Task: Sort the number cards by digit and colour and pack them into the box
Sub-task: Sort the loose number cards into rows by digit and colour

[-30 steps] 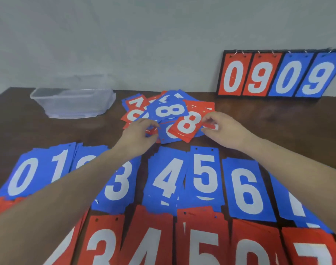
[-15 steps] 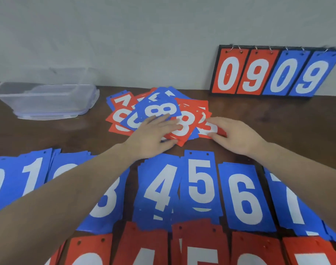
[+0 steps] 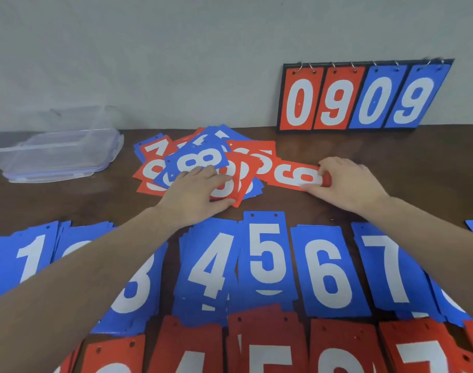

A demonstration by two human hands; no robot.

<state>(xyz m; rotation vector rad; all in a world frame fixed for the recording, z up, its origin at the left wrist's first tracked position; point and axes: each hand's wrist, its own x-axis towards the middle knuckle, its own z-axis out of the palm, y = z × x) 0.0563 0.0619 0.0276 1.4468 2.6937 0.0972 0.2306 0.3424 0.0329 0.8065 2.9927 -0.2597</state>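
Observation:
A loose heap of red and blue number cards [image 3: 192,157] lies mid-table, a blue 8 on top. My left hand [image 3: 197,192] rests flat on the heap, fingers straight, thumb under the edge of a red 8 card [image 3: 239,170]. My right hand [image 3: 345,181] pinches the end of a red 9 card [image 3: 292,176] lying sideways to the right of the heap. A clear plastic box [image 3: 55,154] stands at the far left. Sorted blue piles run across the near table, among them 4 [image 3: 208,267], 5 [image 3: 266,259], 6 [image 3: 327,273] and 7 [image 3: 386,267]. Red piles [image 3: 267,343] lie nearest me.
A flip scoreboard [image 3: 362,98] reading 0909 leans against the wall at the back right. Bare brown table [image 3: 418,179] shows to the right of my right hand and between the box and the heap. My forearms cover parts of the blue 2 and 3 piles.
My right hand has drawn the red 9 card out of the heap to the right. My left hand has laid itself flat on the heap. The view has shifted rightward.

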